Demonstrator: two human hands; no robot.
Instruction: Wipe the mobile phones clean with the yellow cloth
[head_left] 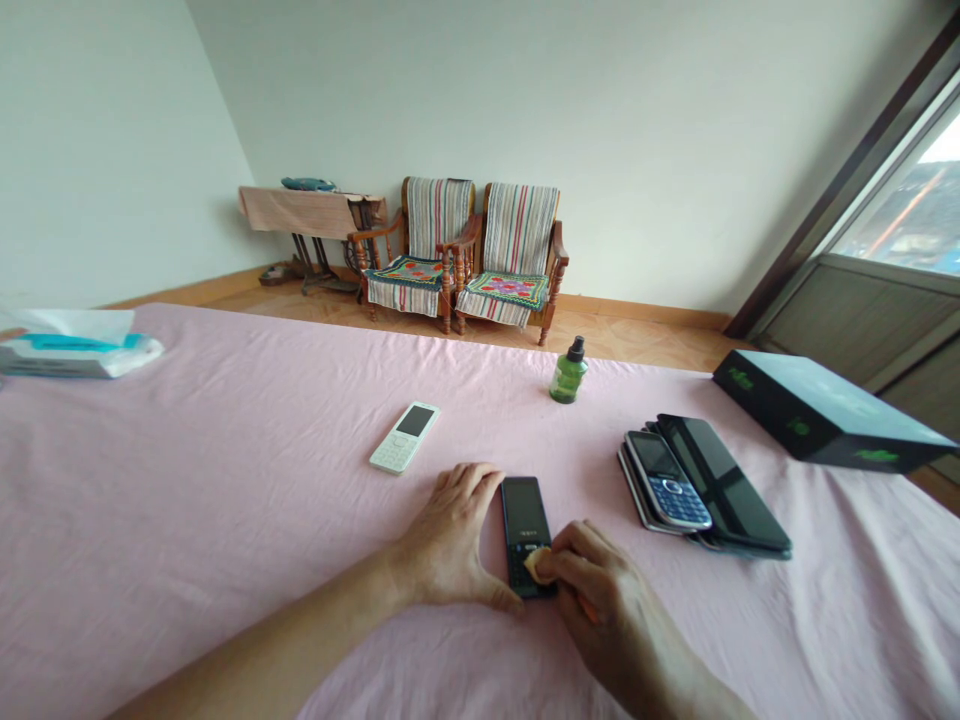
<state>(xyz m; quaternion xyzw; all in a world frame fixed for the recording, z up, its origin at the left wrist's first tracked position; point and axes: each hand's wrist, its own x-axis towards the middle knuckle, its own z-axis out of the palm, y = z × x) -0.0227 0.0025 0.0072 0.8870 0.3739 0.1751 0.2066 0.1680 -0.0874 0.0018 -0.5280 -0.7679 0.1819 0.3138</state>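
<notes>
Lower ctr, dark phone (524, 508): prob. light, stiff, slick; hold side edges. L grip (450, 545) spread; R grip (615, 595) pinches wad (535, 566), maybe cloth.

On the pink cloth (247, 490) stands a green bottle (568, 380) with a black top. At the far left lies a tissue pack (82, 360), its white tissue coming out. At the right is a black box (780, 408) with a pale top and green print. By the far wall (637, 130) stand two wooden armchairs (517, 232) with striped covers, and beside them a draped stand (296, 212) carries a blue item (308, 184).
</notes>
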